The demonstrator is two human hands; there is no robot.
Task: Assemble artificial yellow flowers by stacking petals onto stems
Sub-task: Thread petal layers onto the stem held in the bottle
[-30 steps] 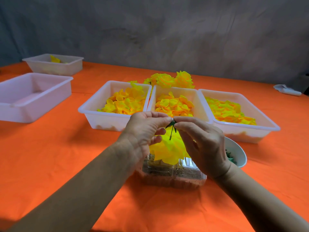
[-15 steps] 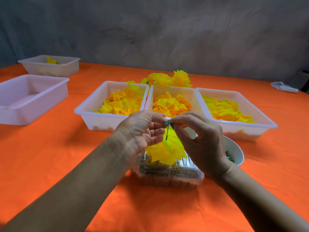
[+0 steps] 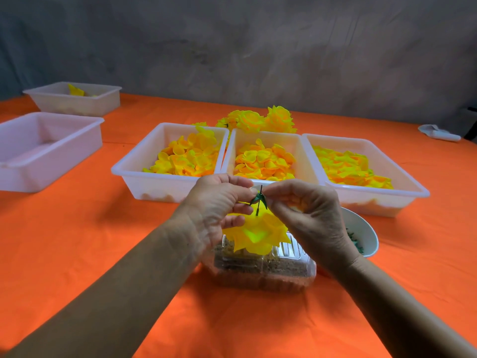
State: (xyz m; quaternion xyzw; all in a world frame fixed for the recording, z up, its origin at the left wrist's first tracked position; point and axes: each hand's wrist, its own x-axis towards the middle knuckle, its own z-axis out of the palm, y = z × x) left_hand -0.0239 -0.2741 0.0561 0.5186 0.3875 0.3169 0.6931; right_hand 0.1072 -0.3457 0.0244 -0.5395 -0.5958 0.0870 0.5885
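A yellow flower hangs head-down between my hands, its thin green stem pointing up. My left hand pinches the stem and a green calyx piece from the left. My right hand pinches the same spot from the right, fingers curled. Below them stands a clear plastic box with brownish filling. Three white trays of loose yellow petals sit behind: left, middle, right. Finished yellow flowers lie behind the trays.
A white bowl with green parts sits just right of my right wrist. An empty white tray and another tray with a yellow piece stand far left. A white object lies at the back right on the orange cloth.
The flower and both hands have stayed together above the clear box; the fingers have shifted slightly on the stem and the green calyx sits a little lower on it.
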